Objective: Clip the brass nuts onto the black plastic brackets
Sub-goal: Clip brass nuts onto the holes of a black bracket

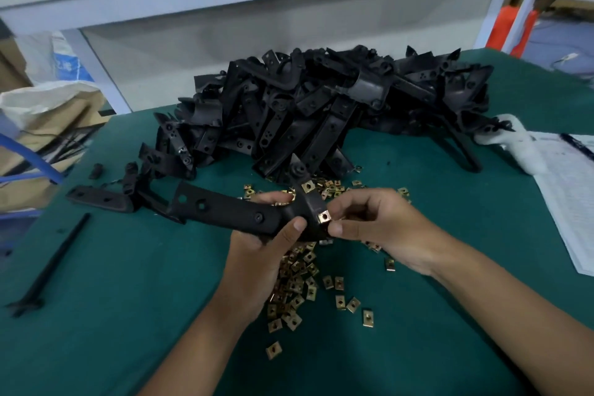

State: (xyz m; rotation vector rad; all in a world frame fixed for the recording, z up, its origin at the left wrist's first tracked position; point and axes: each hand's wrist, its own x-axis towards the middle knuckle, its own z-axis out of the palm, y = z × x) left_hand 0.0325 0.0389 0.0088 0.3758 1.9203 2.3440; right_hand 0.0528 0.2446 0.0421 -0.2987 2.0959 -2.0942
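Note:
My left hand [257, 254] grips a long black plastic bracket [231, 210] at its bend, holding it above the green table. One brass nut [307, 186] sits clipped on the bracket's upper tab. My right hand [376, 225] pinches a second brass nut [324, 218] against the bracket's lower edge. Several loose brass nuts [295, 283] lie scattered on the table beneath and between my hands. A big pile of black brackets [321, 109] fills the back of the table.
The green table [112, 315] carries a thin black rod [48, 267] at the left and a few stray brackets [99, 198] left of my hands. A printed sheet [572, 190] and white cloth [520, 148] lie at the right. Bags and boxes stand off the left edge.

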